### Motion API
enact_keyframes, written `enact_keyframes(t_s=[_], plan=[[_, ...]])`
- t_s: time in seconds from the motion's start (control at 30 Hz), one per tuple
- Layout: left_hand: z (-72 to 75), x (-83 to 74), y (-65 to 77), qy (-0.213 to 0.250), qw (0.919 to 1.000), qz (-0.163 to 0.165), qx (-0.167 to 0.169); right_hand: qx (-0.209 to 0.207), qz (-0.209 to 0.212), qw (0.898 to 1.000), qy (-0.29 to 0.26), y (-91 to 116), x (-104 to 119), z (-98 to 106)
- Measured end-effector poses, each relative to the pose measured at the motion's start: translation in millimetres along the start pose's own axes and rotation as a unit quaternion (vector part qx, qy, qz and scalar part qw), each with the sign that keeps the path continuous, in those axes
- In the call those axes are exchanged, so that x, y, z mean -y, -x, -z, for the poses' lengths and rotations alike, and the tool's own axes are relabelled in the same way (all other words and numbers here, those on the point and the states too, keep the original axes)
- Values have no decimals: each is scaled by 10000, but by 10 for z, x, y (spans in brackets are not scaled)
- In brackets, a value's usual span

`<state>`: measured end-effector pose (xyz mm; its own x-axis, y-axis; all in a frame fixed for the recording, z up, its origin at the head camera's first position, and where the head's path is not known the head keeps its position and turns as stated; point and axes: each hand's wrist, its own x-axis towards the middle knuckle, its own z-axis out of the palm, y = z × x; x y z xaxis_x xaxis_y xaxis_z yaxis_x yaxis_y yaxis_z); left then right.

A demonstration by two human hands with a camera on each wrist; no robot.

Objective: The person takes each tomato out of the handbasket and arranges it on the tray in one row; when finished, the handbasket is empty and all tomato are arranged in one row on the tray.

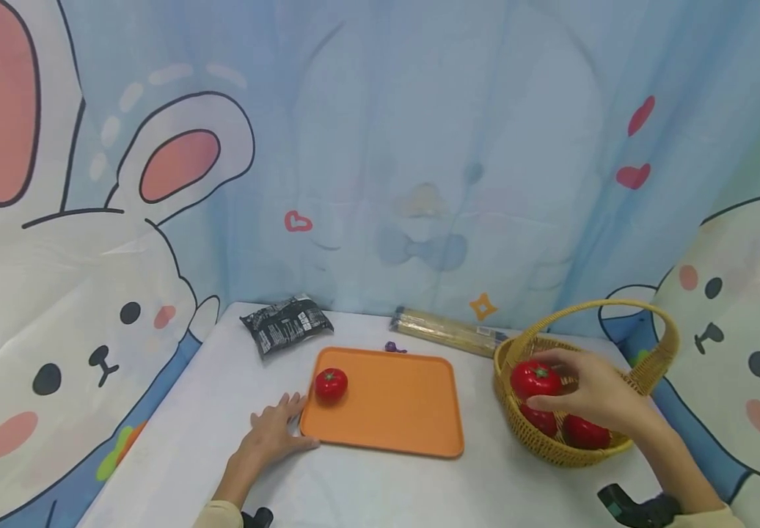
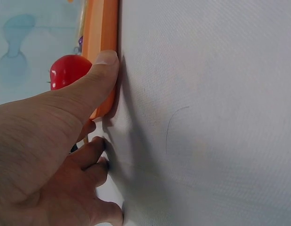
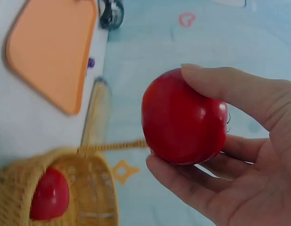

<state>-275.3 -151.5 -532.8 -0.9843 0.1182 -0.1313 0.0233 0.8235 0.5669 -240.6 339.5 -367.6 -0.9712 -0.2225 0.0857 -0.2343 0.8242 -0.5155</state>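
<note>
My right hand (image 1: 587, 389) holds a red tomato (image 3: 183, 117) between thumb and fingers, above the yellow wicker basket (image 1: 554, 453). Below it in the basket lie more tomatoes, one of them a red tomato (image 1: 585, 433) at the front. An orange tray (image 1: 393, 403) lies flat in the middle of the table, with a single tomato (image 1: 331, 385) at its left end. At the tray's lower left corner is my left hand (image 1: 271, 434), fingers spread; in the left wrist view its thumb (image 2: 105, 63) touches the tray's edge.
A black packet (image 1: 287, 324) lies at the back left of the white table (image 1: 188, 469). Behind the tray are a small purple item (image 1: 393, 347) and a long gold-coloured package (image 1: 446, 328). The basket's handle (image 1: 667, 345) arches up. A printed curtain (image 1: 419, 147) hangs behind.
</note>
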Motion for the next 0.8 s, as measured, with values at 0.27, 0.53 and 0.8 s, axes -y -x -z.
enact_keyframes(t_s=[0.27,0.53,0.8], plan=[[-10,20,-8,-33,10000,-50,5,-326,668,9959,-511,-71,294,-296],[1,14,8,-67,10000,-16,-7,-195,762,9853,-1514,-277,432,-715],[-11,17,-4,1,10000,-73,-27,-211,518,9821,-1798,-478,517,-1129]])
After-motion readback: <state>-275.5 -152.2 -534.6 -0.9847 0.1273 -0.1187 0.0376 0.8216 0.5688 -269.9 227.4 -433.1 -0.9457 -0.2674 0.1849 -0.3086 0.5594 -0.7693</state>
